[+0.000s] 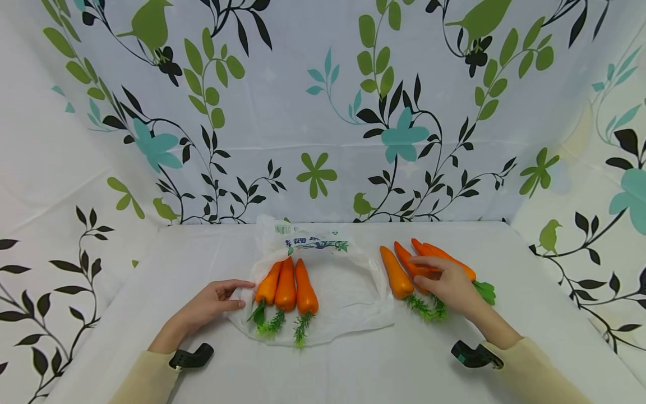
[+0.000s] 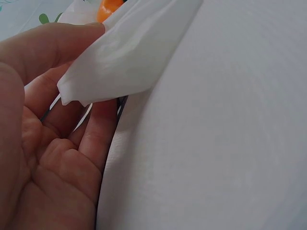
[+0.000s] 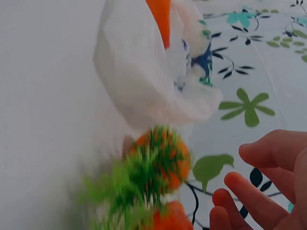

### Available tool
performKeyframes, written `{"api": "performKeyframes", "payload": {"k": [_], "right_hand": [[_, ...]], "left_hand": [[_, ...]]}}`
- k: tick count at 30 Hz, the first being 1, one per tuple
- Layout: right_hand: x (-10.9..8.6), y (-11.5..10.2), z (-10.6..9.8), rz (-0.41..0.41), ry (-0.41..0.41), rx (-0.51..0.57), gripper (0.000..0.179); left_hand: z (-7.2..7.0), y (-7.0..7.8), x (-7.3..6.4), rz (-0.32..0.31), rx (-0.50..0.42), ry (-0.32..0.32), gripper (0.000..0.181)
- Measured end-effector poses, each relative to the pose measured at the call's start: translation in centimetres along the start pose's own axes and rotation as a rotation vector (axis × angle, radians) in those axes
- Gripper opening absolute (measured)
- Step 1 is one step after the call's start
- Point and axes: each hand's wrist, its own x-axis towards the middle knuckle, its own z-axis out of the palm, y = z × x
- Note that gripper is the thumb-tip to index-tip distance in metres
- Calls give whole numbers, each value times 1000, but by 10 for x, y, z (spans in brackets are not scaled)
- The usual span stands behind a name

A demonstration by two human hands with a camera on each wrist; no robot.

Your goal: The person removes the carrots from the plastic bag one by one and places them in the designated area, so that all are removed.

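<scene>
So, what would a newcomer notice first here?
Probably the orange carrots: three on a white bag whose edge the left hand pinches, and more to its right, partly beneath the right hand. Next, perhaps, the leafy patterned cloth behind the table.

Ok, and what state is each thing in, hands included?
Plastic bag: open, spread out
Left three carrots: lying side by side on the bag
Right carrots: lying beside the bag, partly hidden
Left hand: holding the bag's edge
Right hand: over the right carrots; touch unclear
</scene>
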Motion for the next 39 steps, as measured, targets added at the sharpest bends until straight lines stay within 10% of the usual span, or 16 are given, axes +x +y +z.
{"api": "performKeyframes", "payload": {"k": [13,39], "right_hand": [[0,-40,51,-140,-110,76,34],[23,-81,138,-165,-344,191,44]], "left_hand": [[1,0,0,6,21,3,39],[1,2,-1,1,8,-1,39]]}}
